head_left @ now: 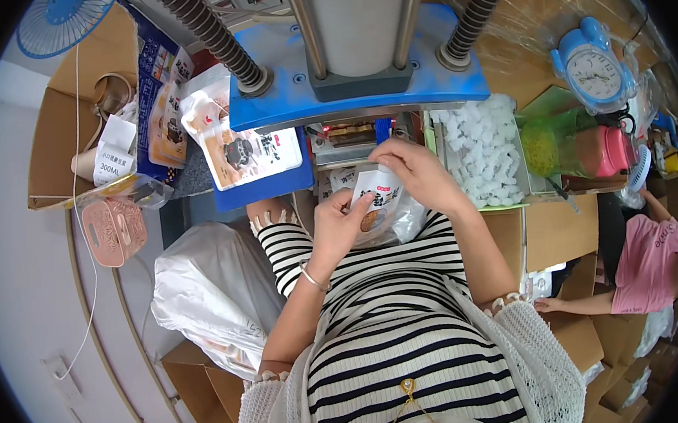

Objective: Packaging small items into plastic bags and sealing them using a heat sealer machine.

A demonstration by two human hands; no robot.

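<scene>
Between my hands is a white printed pouch point(374, 187), held over my lap just in front of the press. My left hand point(338, 226) pinches its lower left part, thumb lying on the front. The fingers of my right hand point(417, 173) are closed at the top right corner; whether a small part is also under them is hidden. Below the pouch lies a clear plastic bag point(406, 221). A press with a blue plate point(359, 104) stands ahead, its metal fixture point(343, 142) underneath. More printed pouches point(250, 156) are stacked on a blue tray point(263, 195) at the left.
Right of the press is a bin of small white plastic pieces point(483, 153), beside a pink-lidded jar point(616, 149) and a blue alarm clock point(592, 69). At left are a cardboard box point(54, 133), a pink basket point(114, 231) and a white sack point(207, 291). A person in pink point(650, 256) is at far right.
</scene>
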